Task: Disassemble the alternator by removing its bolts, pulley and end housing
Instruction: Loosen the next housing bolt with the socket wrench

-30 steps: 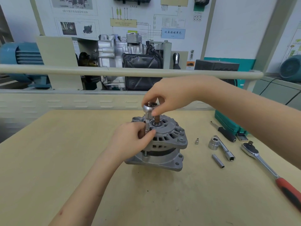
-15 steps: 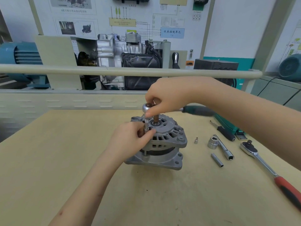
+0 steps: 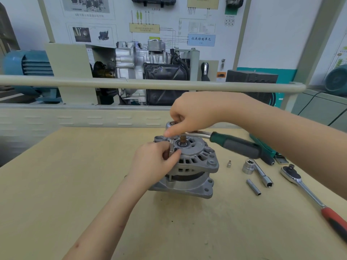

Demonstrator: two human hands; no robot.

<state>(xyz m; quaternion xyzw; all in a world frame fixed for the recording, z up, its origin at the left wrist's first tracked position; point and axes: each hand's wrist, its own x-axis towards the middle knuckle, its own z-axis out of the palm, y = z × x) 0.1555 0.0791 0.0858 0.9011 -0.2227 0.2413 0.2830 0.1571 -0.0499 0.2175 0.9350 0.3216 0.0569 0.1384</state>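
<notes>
Right hand (image 3: 195, 111): fingers curled on the green-handled ratchet (image 3: 234, 144) head.
Left hand (image 3: 154, 162): pinches the extension bar (image 3: 171, 147).
Alternator (image 3: 193, 166): upright, mid-bench.
Bench (image 3: 75, 184): tan; sockets (image 3: 248, 167), red-handled ratchet (image 3: 309, 194) at right.
Room: engine display (image 3: 146, 72), wall charts behind.

Looks like an automotive training workshop or vocational classroom. A cutaway engine and gearbox unit (image 3: 146, 72) is mounted on a display stand behind the railing (image 3: 150, 85), backed by a teaching board (image 3: 169, 25) printed with wiring diagrams and photos. Blue electric motors (image 3: 28, 68) are seen at the sides. A wooden workbench (image 3: 75, 184) is laid out with a ratchet (image 3: 309, 192), sockets (image 3: 248, 167) and an extension bar (image 3: 262, 175).
</notes>
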